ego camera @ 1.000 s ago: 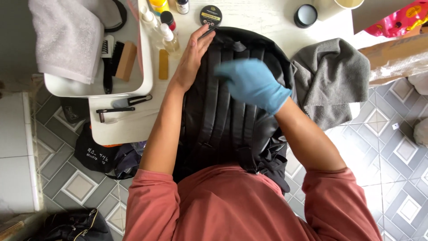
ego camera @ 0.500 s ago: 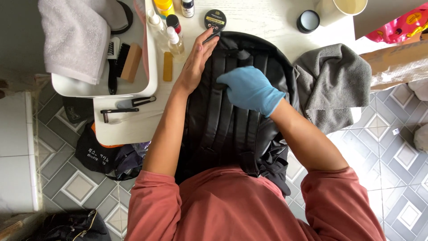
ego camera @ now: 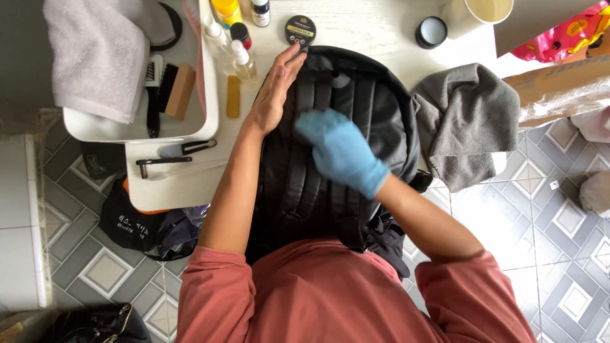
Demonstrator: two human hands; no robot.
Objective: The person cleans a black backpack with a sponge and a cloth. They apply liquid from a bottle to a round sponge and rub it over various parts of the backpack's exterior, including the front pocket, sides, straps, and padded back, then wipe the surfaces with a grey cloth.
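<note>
Gloved right hand (ego camera: 341, 151) slid left — backpack (ego camera: 356, 108) lengthwise.

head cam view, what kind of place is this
Probably a home or small-shop spot for cleaning bags: a white table on tiled floor, holding brushes, bottles and polish tins around a black backpack.

Sitting on the tabletop (ego camera: 381, 32): one backpack (ego camera: 343, 127), two towels (ego camera: 467, 124) (ego camera: 95, 57), two tins (ego camera: 300, 30) (ego camera: 431, 32), one cup (ego camera: 476, 14), one tray (ego camera: 206, 124).
</note>
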